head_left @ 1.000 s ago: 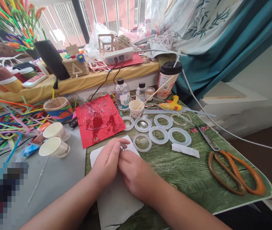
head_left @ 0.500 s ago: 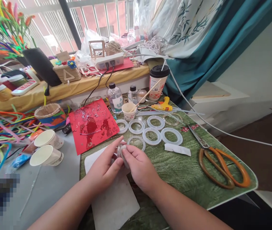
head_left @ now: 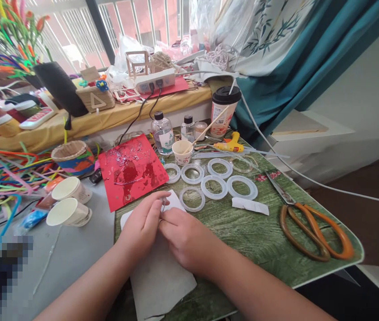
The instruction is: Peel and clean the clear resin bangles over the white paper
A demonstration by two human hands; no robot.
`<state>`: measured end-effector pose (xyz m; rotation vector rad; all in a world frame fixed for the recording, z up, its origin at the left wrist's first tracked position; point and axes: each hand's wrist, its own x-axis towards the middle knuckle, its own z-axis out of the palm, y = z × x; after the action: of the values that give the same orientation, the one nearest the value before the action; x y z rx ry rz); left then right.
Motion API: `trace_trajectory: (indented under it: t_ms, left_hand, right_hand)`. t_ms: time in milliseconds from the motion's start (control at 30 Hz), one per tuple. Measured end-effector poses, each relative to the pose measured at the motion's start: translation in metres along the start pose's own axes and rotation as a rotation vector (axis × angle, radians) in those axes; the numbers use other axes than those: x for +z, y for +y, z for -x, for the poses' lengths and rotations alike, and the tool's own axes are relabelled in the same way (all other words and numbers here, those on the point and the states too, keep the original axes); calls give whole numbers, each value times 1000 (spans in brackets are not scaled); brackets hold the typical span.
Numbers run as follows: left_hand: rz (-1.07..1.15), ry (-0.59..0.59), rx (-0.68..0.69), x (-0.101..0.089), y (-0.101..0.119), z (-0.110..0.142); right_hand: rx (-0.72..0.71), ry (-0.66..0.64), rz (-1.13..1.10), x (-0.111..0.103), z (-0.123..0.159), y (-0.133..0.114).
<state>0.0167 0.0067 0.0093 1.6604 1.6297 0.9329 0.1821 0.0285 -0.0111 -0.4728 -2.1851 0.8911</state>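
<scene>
My left hand (head_left: 142, 221) and my right hand (head_left: 187, 236) meet over a sheet of white paper (head_left: 162, 285). Between their fingertips they grip a translucent piece (head_left: 163, 204), perhaps a silicone ring mold, mostly covered by the fingers. The left fingers curve over its far side; the right fingers are curled against it from the right. Just beyond lie several translucent silicone ring molds (head_left: 214, 187) on the green wood-patterned table mat (head_left: 243, 240). A small folded strip of white paper (head_left: 250, 206) rests to their right.
Large orange-handled scissors (head_left: 313, 227) lie at right. A red sheet with glossy spills (head_left: 131, 174), a paper cup with a stick (head_left: 182, 153), bottles (head_left: 162, 136), a yellow glue gun (head_left: 232, 142) and a lidded drink cup (head_left: 223, 113) stand behind. Two paper cups (head_left: 67, 211) tip at left.
The right hand has turned over and curled its fingers, and the left fingers have folded closer. The translucent piece is now more hidden. The camera view has shifted slightly.
</scene>
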Motion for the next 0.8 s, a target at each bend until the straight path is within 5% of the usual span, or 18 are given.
trace_trajectory:
  t_ms: [133, 267, 433, 567, 700, 800]
  left_hand:
    - [-5, -42, 36, 0, 1, 2]
    - [94, -17, -50, 2, 4, 2]
    - [89, -29, -30, 3, 6, 2]
    - [147, -2, -91, 4, 4, 4]
    - [129, -19, -75, 5, 3, 4]
    - [185, -8, -131, 6, 2, 3]
  right_hand:
    - [206, 169, -90, 1, 0, 0]
    - [-21, -69, -76, -1, 0, 1]
    - [169, 142, -73, -2, 1, 2]
    - [-69, -48, 38, -3, 1, 1]
    - [103, 143, -2, 0, 1, 0]
    - [-59, -23, 53, 2, 0, 0]
